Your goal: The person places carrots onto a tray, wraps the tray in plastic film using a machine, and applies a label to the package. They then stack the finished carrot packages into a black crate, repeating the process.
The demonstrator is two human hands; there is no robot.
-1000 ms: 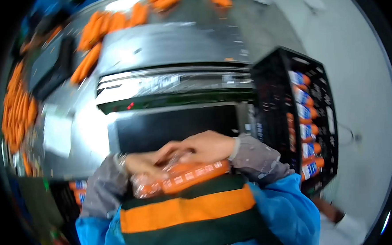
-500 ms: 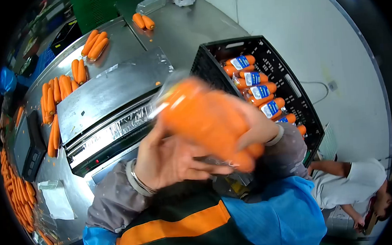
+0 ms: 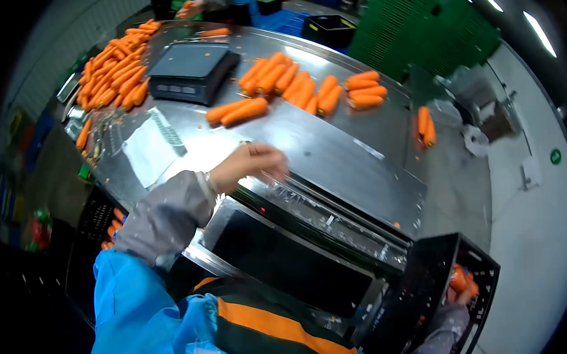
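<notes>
**While left hand [image 3: 252,166] hangs over the wrapper, right hand [image 3: 461,294] is down in the crate**

Head view: as seen from the table side, left hand is above the wrapping machine [image 3: 334,174], fingers loosely curled, nothing in them. Loose carrots [image 3: 272,81] & scale [image 3: 191,69] lie beyond. Right hand is low in black crate [image 3: 423,278], btm right, against an orange carrot pack [image 3: 456,275]; grip can't be told.

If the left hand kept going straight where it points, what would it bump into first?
Probably the loose carrots lying on the steel table: the left hand points toward them, with only bare metal between, though depth is hard to judge.
</notes>
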